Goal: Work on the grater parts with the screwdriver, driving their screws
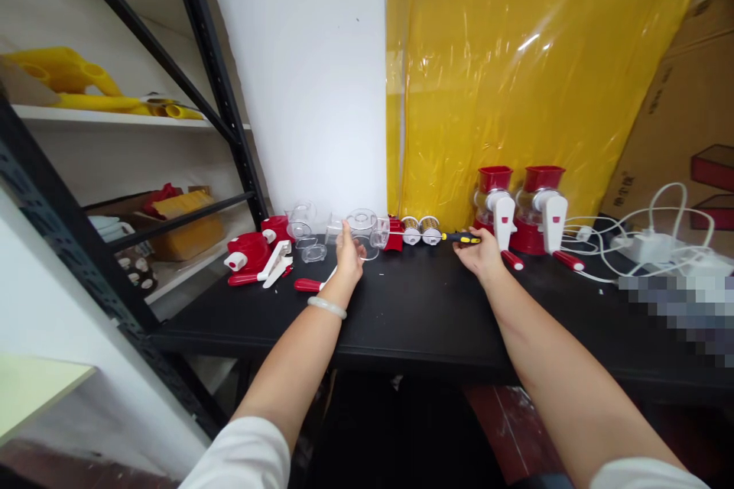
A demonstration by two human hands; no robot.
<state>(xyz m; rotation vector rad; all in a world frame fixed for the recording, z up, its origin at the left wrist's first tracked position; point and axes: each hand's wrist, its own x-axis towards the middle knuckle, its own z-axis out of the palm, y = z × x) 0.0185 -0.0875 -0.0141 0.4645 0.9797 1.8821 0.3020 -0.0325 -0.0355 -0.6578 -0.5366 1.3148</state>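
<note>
Screwdriver held in right hand, shaft toward clear housing gripped by left hand.

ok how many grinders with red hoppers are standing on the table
2: the first grinder stands just beyond the right hand, the second grinder close beside the first, farther right. No third one shows.
</note>
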